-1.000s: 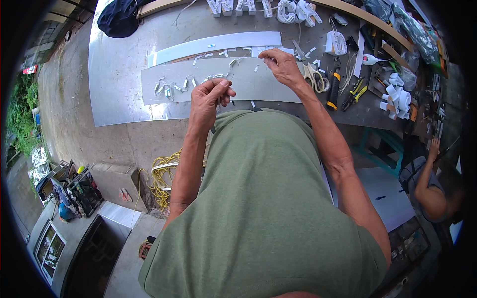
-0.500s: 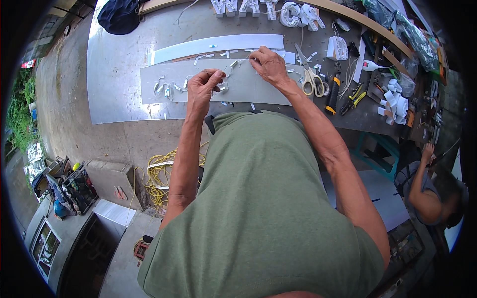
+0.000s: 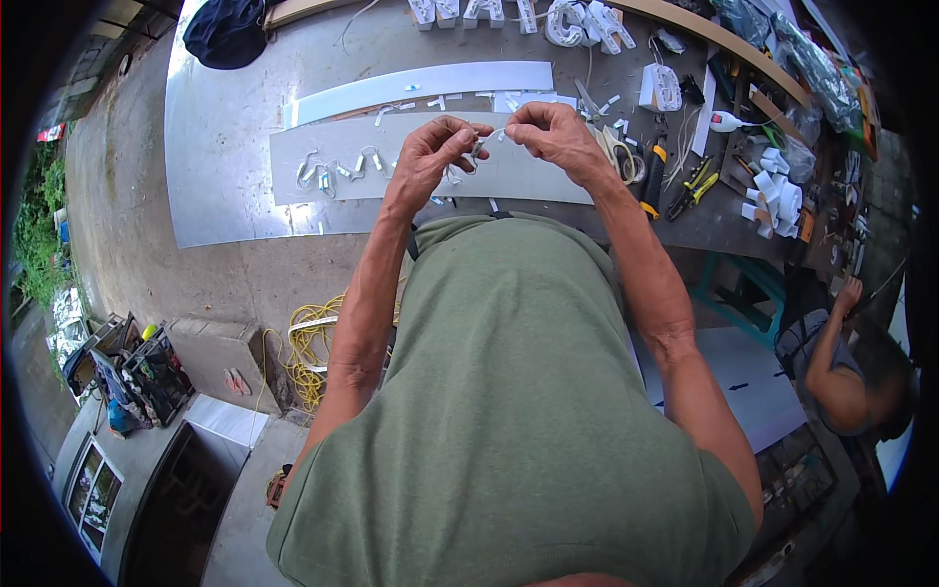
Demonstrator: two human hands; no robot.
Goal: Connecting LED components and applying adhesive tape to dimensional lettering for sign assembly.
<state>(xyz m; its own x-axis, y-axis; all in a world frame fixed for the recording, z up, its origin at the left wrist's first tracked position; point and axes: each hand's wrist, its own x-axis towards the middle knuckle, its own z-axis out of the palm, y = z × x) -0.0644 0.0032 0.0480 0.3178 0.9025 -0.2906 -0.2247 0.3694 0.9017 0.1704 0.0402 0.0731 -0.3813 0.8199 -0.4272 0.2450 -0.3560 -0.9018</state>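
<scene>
By the left hand (image 3: 437,155), a strand of small white modules (image 3: 359,164) is grasped; by the right hand (image 3: 556,137), a white wire (image 3: 498,133) is pinched — both over a grey strip (image 3: 531,180), where the strand's left end is laid. Scissors (image 3: 608,146) are partly hidden by the right wrist; white letters (image 3: 555,25) are ranged beyond.

Left grip (image 3: 426,161): fingertips closed on a strand of small white modules (image 3: 477,151). Right grip (image 3: 558,140), just beside it: fingertips pinching a thin white wire (image 3: 497,134). Beneath both grips: one grey strip (image 3: 533,179), on the bench (image 3: 220,186); further white modules (image 3: 372,159) left of the left grip. Beyond both: one long white strip (image 3: 421,86); farther, white block letters (image 3: 577,24). Right of the right grip: cream-handled scissors (image 3: 616,157), near; yellow-and-black cutter (image 3: 654,178); yellow-handled pliers (image 3: 697,188).
</scene>
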